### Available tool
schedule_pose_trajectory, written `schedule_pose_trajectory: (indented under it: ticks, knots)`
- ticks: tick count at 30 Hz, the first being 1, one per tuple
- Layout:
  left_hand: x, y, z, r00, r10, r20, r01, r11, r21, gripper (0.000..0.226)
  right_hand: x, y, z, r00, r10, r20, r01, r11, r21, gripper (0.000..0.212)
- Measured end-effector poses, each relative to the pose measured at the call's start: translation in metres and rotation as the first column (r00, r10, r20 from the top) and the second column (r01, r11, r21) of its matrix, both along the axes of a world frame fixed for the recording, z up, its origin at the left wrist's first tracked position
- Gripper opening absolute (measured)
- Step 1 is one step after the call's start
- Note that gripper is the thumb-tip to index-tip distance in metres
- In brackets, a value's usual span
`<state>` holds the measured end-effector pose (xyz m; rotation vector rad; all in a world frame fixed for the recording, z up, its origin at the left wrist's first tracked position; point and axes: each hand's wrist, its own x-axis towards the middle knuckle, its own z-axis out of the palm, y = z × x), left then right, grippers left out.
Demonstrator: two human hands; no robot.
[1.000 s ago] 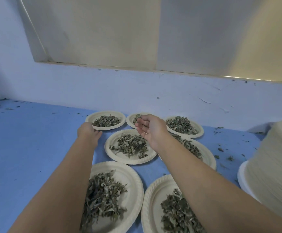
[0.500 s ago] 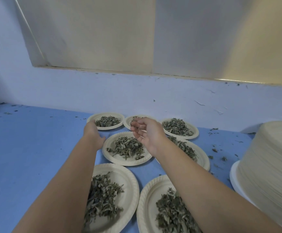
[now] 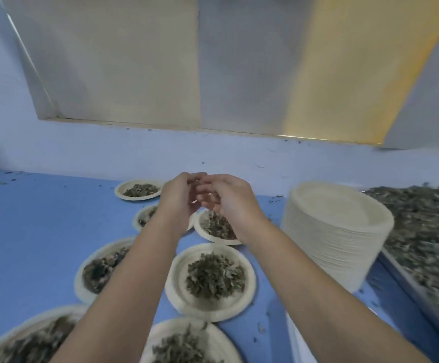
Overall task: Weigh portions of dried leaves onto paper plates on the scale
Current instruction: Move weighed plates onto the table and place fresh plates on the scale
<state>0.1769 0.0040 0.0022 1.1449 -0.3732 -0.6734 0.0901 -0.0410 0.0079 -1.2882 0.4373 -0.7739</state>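
Several paper plates with heaps of dried leaves lie on the blue table; one [image 3: 138,189] is farthest back, one [image 3: 210,280] lies in the middle and one [image 3: 100,271] is half under my left forearm. My left hand [image 3: 179,195] and my right hand [image 3: 228,197] meet fingertip to fingertip in the air above a filled plate [image 3: 217,227]. Their fingers are loosely curved and hold nothing I can see. A small leaf scrap hangs just under my right hand. No scale is in view.
A tall stack of unused paper plates [image 3: 336,231] stands to the right of my hands. Behind it, a tray [image 3: 407,284] with a big pile of loose dried leaves [image 3: 428,231] runs along the right edge. A pale wall closes the back.
My view has swung right, bringing the plate stack and leaf tray in. My left hand left the far plate's rim and rose to meet my right hand over another plate.
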Motion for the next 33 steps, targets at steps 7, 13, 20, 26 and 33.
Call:
schedule_pose_trajectory:
  ticks: [7, 13, 20, 26, 33]
  knots:
    - [-0.116, -0.007, 0.001, 0.997, -0.072, 0.038, 0.076, 0.988, -0.132, 0.031, -0.107, -0.019, 0.002, 0.925, -0.365, -0.102, 0.234, 0.761, -0.605, 0.021]
    - [-0.163, -0.009, -0.011, 0.998, -0.021, -0.057, 0.015, 0.994, -0.112, 0.022, -0.161, -0.041, -0.008, 0.782, -0.623, -0.030, 0.256, 0.365, -0.895, 0.024]
    - [-0.169, -0.001, -0.021, 0.994, 0.026, -0.110, -0.036, 0.995, -0.091, 0.023, -0.190, -0.059, -0.011, 0.631, -0.709, -0.313, -0.130, 0.301, -0.945, 0.033]
    - [-0.176, 0.001, -0.019, 0.999, 0.014, -0.051, -0.019, 0.994, -0.106, 0.025, -0.189, -0.057, -0.010, 0.597, -0.729, -0.334, -0.194, 0.273, -0.942, 0.032]
    - [-0.186, -0.004, -0.022, 0.998, -0.033, -0.059, 0.028, 0.995, -0.096, 0.026, -0.182, -0.065, -0.019, 0.630, -0.743, -0.226, -0.141, 0.176, -0.974, 0.028]
